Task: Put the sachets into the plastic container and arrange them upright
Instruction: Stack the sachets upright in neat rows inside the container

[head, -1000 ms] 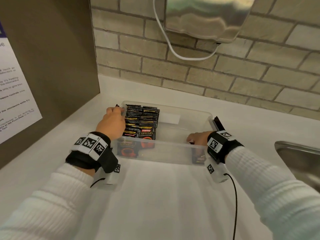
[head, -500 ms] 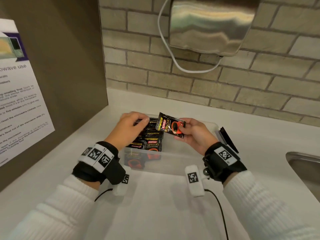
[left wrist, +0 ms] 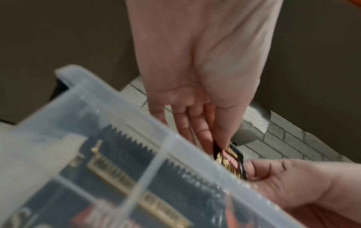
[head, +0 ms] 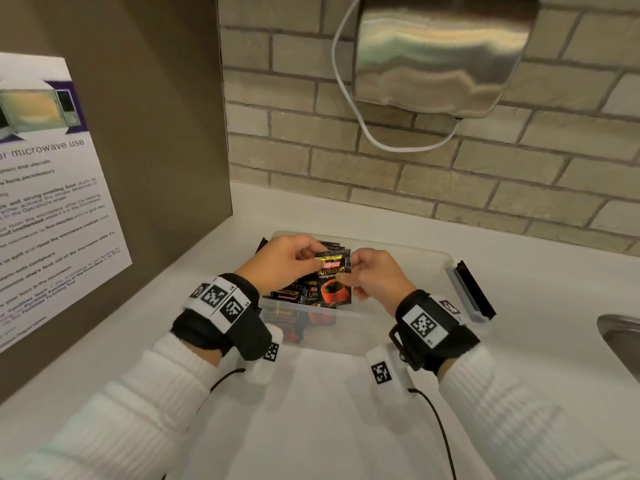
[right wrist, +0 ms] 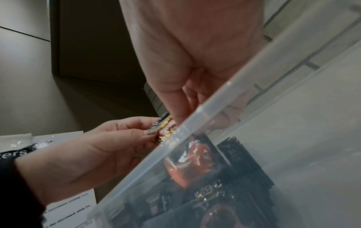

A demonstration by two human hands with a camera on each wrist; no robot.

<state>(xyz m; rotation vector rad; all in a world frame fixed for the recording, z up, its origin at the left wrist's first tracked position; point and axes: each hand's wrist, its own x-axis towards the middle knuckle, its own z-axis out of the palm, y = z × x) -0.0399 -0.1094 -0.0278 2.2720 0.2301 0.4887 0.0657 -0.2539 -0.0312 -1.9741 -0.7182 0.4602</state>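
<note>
A black coffee sachet (head: pixel 334 282) with a red cup printed on it hangs upright above the clear plastic container (head: pixel 408 261). My left hand (head: pixel 287 259) pinches its top left corner and my right hand (head: pixel 372 275) pinches its right edge. Below it a row of several black sachets (head: pixel 294 294) stands in the container's left part. In the left wrist view my left hand (left wrist: pixel 220 138) pinches the sachet (left wrist: pixel 232 160) above the container rim (left wrist: pixel 136 108). In the right wrist view my right hand (right wrist: pixel 187 104) holds the sachet top (right wrist: pixel 164 129) behind the rim (right wrist: pixel 195 120).
The container sits on a white counter (head: pixel 329 427) against a brick wall (head: pixel 450 178). A brown panel with a microwave notice (head: pixel 48 209) stands at the left. A steel sink (head: pixel 623 341) lies at the right. A steel dispenser (head: pixel 440 53) with a white cable hangs above.
My right hand lifted a sachet from the container's front right and brought it over the row. The sachet turned upright and my left hand left the row and took its top corner.
</note>
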